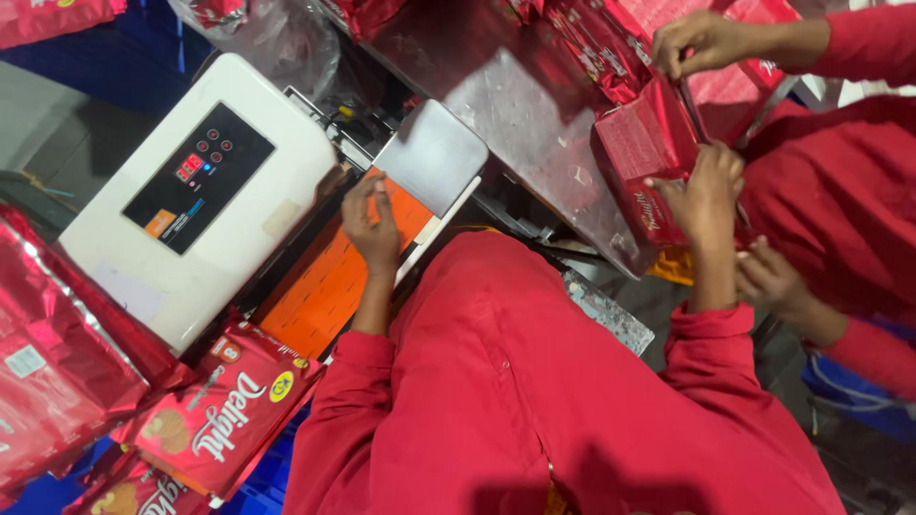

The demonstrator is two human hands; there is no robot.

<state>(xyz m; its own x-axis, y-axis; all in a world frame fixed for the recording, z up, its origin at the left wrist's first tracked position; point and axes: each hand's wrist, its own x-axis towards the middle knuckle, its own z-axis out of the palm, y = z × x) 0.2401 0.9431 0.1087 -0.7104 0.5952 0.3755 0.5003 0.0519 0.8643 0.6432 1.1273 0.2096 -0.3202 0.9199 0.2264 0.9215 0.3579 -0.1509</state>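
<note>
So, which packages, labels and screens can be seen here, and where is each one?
Control panel: black rectangle with small red and blue lights, on the white machine.
Biscuit pack: flat red packet, lower left, below the machine.
Shiny red packs: stacked at the left edge.
Red pouch: on the steel table, touched by the right hand.
Left hand: on the orange plate.

My sleeves (pixel 572 381) are plain red. My left hand (pixel 374 224) lies on a bright orange belt (pixel 329 286) finely dotted. Upper left, the sealing machine (pixel 196 191) is white with a black panel. My right hand (pixel 701 195) touches a glossy red pouch (pixel 641 153). Lower left, red biscuit packs (pixel 224 410) carry white script and yellow badges.
</note>
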